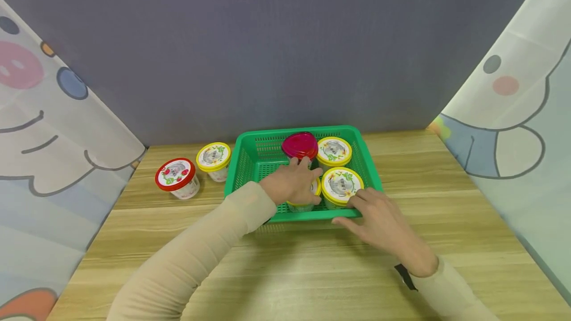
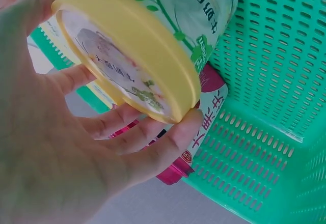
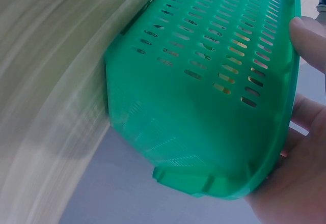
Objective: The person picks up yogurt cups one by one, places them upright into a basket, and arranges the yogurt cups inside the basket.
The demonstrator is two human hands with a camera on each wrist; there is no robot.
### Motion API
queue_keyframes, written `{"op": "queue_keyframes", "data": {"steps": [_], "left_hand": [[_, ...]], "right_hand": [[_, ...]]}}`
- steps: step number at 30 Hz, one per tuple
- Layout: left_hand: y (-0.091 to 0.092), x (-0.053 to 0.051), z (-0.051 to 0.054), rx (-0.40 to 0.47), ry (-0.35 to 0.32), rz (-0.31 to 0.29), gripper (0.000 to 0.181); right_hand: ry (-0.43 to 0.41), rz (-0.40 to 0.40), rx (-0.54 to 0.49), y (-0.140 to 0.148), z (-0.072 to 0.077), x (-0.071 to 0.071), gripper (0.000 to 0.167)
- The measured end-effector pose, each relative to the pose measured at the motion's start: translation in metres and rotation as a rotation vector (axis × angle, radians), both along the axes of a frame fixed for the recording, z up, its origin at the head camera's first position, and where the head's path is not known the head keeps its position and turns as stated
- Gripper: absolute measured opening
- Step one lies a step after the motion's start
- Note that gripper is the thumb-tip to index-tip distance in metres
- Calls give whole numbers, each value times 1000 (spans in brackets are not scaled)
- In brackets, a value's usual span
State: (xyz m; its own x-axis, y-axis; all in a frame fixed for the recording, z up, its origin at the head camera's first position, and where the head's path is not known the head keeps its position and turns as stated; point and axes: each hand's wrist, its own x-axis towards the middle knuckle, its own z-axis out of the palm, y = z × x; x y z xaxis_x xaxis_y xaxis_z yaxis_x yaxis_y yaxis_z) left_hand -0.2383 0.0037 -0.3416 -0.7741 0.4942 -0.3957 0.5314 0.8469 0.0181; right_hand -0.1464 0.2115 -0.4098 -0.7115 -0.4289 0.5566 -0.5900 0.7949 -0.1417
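In the head view, a green plastic basket (image 1: pixel 308 216) sits on the table with several lidded tubs inside. My left hand (image 1: pixel 291 182) reaches over its near side, fingers spread around the rim of a yellow-lidded tub (image 2: pixel 135 40) and gripping it. That tub is tilted in the left wrist view. At the near right corner, my right hand (image 1: pixel 383 219) holds the basket's rim, thumb outside and fingertips over the edge. Right beside those fingers stands another yellow-lidded tub (image 1: pixel 342 186). Behind are a third yellow-lidded tub (image 1: pixel 333 151) and a pink-lidded tub (image 1: pixel 300 145).
Left of the basket, a yellow-lidded tub (image 1: pixel 214 156) and a red-lidded tub (image 1: pixel 176 175) stand on the wooden table (image 1: pixel 312 271). A dark grey wall (image 1: pixel 285 53) rises behind the basket. Cartoon-printed sheets hang at both sides.
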Motion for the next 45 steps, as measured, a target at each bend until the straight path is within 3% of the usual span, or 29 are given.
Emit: {"op": "queue_keyframes", "data": {"steps": [13,25,32,45], "left_hand": [[2,2,2,-27,11,11,83],[-6,12,23,4,9,41,89],[-21,15,30,81,60,37,93],[-56,6,26,152,235,5,93]], "right_hand": [[11,-2,0,0,1,0,39],[9,9,-7,-2,1,0,41],[4,5,3,0,0,1,40],[4,7,-7,1,-1,-1,44]]}}
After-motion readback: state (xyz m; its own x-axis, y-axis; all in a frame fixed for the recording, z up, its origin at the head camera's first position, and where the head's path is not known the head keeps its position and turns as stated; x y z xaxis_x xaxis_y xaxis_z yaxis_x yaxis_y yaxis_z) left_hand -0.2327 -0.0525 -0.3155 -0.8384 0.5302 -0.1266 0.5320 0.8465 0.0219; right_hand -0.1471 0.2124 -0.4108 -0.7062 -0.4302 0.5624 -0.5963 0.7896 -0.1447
